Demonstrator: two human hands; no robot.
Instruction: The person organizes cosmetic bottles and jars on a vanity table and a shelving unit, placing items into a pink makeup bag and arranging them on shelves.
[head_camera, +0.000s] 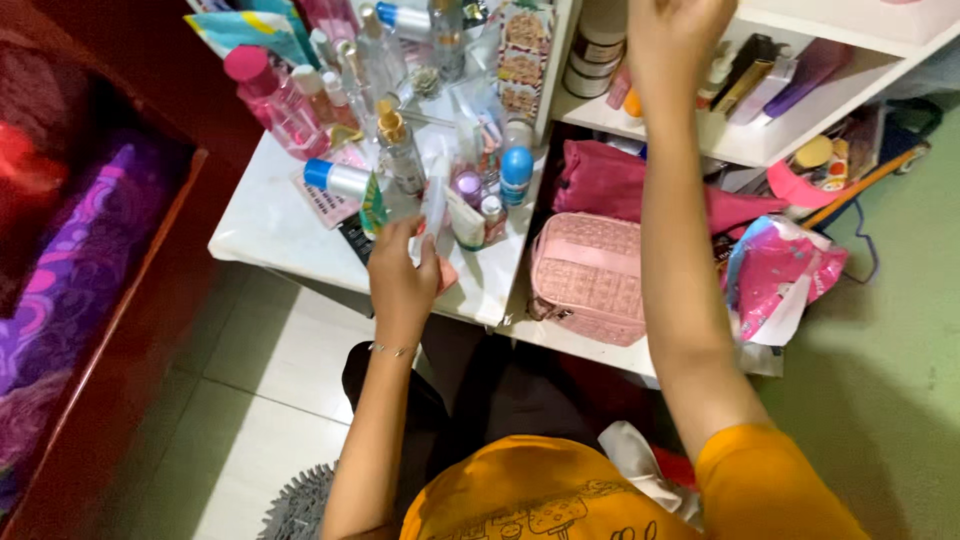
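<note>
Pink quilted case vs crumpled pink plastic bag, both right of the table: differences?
The pink quilted case is boxy, holds its shape and has a woven texture; the crumpled pink plastic bag is glossy, shapeless and partly white. The case sits on the white low shelf; the bag hangs past its edge. Both are pink.

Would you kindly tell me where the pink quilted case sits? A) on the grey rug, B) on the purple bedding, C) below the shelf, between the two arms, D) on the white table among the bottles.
C: the pink case sits below the shelf, between the left hand and the raised right arm.
</note>
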